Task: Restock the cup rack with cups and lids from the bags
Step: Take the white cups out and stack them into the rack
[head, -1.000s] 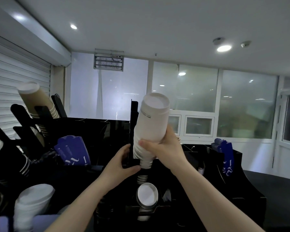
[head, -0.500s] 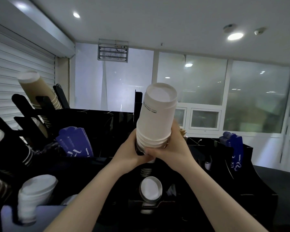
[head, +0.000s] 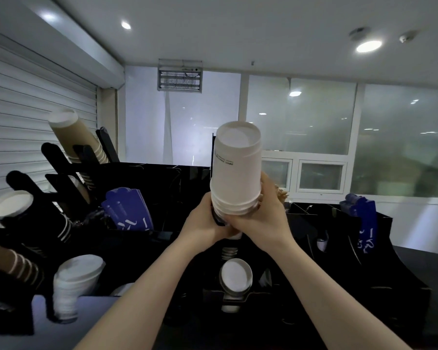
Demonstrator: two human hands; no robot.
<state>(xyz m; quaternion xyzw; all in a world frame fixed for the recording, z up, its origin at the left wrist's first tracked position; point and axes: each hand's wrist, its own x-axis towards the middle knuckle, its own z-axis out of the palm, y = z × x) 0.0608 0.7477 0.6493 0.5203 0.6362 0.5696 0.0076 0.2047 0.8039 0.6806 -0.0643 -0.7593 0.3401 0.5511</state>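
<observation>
A stack of white paper cups (head: pixel 235 168) stands upside down, nearly upright, above the middle slot of the black cup rack (head: pixel 162 178). My left hand (head: pixel 202 223) grips the stack's lower rims from the left. My right hand (head: pixel 263 218) wraps the same end from the right. Both hands meet under the stack and hide its bottom. Below them, another white cup stack (head: pixel 235 276) sits in the rack's centre slot.
Brown cups (head: pixel 74 137), black striped cups (head: pixel 36 218) and a short white stack (head: pixel 74 281) fill slots on the left. Blue sleeves (head: pixel 129 210) sit left of centre, more blue sleeves (head: pixel 362 223) on the right. A dark counter (head: pixel 435 263) lies at far right.
The stack has swung from tilted to nearly upright and come closer. My left hand left the rack divider and joined the right hand on the stack's lower end.
</observation>
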